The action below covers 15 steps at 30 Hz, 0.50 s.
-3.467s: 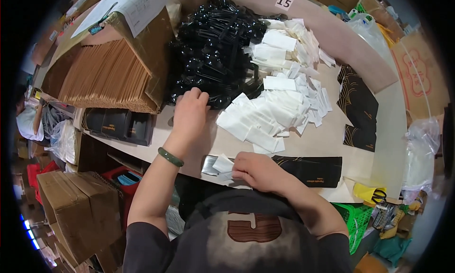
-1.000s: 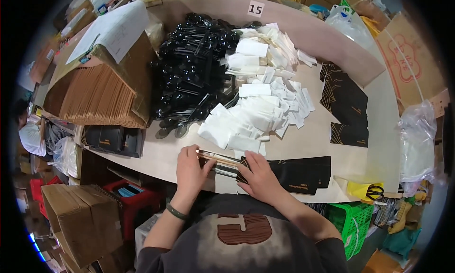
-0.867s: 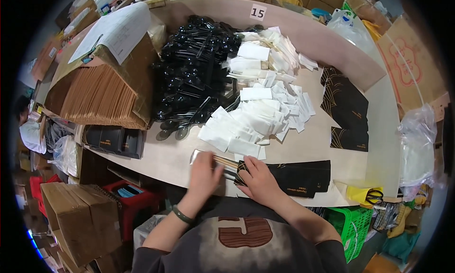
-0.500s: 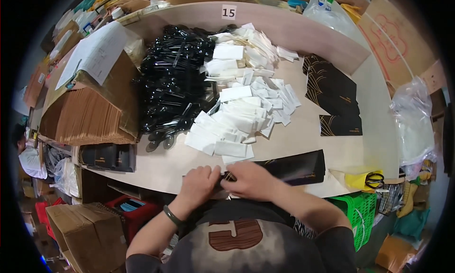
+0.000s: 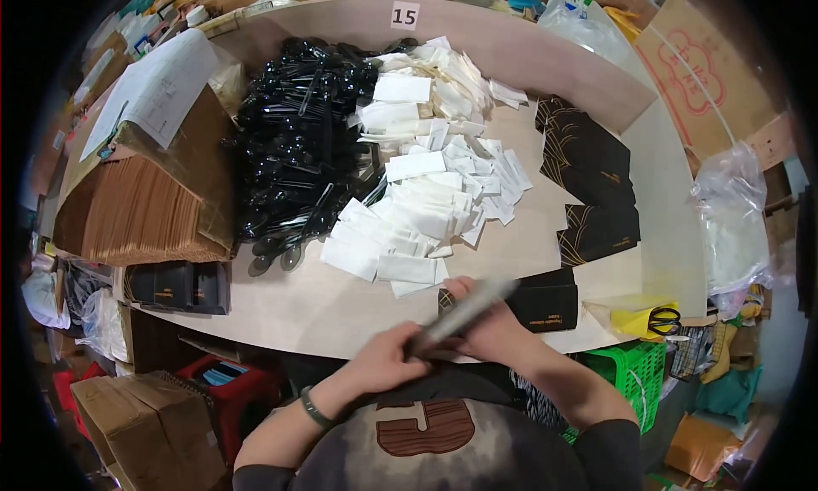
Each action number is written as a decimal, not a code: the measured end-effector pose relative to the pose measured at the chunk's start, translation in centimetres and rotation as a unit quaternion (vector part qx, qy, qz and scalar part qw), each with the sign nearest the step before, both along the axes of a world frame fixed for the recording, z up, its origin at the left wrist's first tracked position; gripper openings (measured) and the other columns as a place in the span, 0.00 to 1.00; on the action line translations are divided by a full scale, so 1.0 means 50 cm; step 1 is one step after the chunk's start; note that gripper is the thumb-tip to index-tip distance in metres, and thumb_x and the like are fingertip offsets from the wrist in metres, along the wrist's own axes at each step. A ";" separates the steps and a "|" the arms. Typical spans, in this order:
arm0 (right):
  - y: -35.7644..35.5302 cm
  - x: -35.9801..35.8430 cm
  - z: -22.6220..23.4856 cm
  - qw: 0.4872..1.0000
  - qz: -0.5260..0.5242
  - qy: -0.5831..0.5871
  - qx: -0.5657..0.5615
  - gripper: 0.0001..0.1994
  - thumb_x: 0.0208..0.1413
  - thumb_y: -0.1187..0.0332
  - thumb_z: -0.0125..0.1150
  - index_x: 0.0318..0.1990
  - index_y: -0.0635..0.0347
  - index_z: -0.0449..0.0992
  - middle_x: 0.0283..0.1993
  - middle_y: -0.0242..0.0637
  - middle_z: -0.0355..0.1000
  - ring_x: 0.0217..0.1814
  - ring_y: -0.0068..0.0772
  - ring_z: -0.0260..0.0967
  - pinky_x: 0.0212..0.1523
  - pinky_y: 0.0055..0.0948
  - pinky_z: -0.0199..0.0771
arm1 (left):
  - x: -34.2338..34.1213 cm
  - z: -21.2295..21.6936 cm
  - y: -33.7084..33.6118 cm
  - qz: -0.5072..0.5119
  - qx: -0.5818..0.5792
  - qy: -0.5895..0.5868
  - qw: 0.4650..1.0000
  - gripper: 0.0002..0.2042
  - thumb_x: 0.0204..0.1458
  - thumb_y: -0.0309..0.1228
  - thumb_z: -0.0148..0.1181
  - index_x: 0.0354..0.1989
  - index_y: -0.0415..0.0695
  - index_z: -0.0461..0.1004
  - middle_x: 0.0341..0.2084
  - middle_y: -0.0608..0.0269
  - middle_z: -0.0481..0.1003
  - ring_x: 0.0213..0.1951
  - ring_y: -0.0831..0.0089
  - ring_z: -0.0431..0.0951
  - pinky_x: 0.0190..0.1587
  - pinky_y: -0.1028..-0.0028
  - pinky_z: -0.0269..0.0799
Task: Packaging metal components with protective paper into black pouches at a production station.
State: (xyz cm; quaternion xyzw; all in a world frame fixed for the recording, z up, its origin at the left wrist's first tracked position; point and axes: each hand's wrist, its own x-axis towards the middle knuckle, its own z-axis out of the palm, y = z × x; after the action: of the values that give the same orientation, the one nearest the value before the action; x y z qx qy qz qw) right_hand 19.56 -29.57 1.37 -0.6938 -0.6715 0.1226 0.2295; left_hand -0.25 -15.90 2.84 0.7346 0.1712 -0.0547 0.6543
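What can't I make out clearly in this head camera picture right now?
- Head view: the long item at the hands is motion-blurred; its exact kind is unclear.
- Head view: the right hand is partly hidden behind that item.
- Head view: the black sleeves beside it are partly covered by that hand.
- Head view: writing on the paper sheet is too small to read.

Looks like a packing workshop tbh: black plastic spoons (image 5: 298, 141) and white paper packets (image 5: 426, 210) are heaped mid-frame on a walled workbench (image 5: 290, 312), cardboard cartons (image 5: 141, 427) are piled lower left.
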 end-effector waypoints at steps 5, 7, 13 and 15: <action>0.036 -0.044 0.001 0.962 -0.155 0.000 -0.225 0.17 0.60 0.53 0.60 0.31 0.59 0.73 0.23 0.44 0.74 0.29 0.54 0.75 0.30 0.48 0.73 | -0.082 -0.036 0.046 0.157 0.409 0.100 0.894 0.27 0.40 0.30 0.72 0.51 0.44 0.70 0.41 0.50 0.73 0.41 0.49 0.76 0.42 0.59 0.75; 0.047 -0.060 -0.013 0.969 -0.167 0.006 -0.181 0.15 0.60 0.56 0.58 0.29 0.59 0.74 0.25 0.47 0.75 0.30 0.54 0.75 0.31 0.49 0.73 | -0.092 -0.031 0.043 0.135 0.433 0.099 0.886 0.30 0.39 0.33 0.75 0.54 0.44 0.70 0.41 0.54 0.73 0.40 0.52 0.77 0.40 0.59 0.75; 0.063 -0.074 -0.063 0.967 -0.205 0.075 -0.130 0.13 0.51 0.58 0.61 0.25 0.58 0.74 0.22 0.45 0.74 0.28 0.53 0.76 0.32 0.47 0.76 | -0.118 0.005 0.086 -0.013 0.435 0.087 0.896 0.35 0.39 0.37 0.76 0.58 0.45 0.69 0.41 0.55 0.73 0.40 0.53 0.77 0.40 0.60 0.75; 0.075 -0.115 -0.062 0.977 -0.144 0.142 -0.068 0.13 0.53 0.57 0.60 0.27 0.58 0.75 0.25 0.45 0.75 0.29 0.54 0.76 0.31 0.49 0.75 | -0.075 0.014 0.096 -0.050 0.427 0.069 0.900 0.40 0.36 0.40 0.78 0.61 0.47 0.67 0.39 0.53 0.73 0.40 0.52 0.77 0.41 0.60 0.75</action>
State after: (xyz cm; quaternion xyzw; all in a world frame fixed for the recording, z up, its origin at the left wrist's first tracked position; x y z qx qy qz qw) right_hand 13.81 -25.81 -1.72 -0.7728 -0.5153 0.2311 0.2896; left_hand -4.02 -11.11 3.57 0.9455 0.1858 -0.0601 0.2608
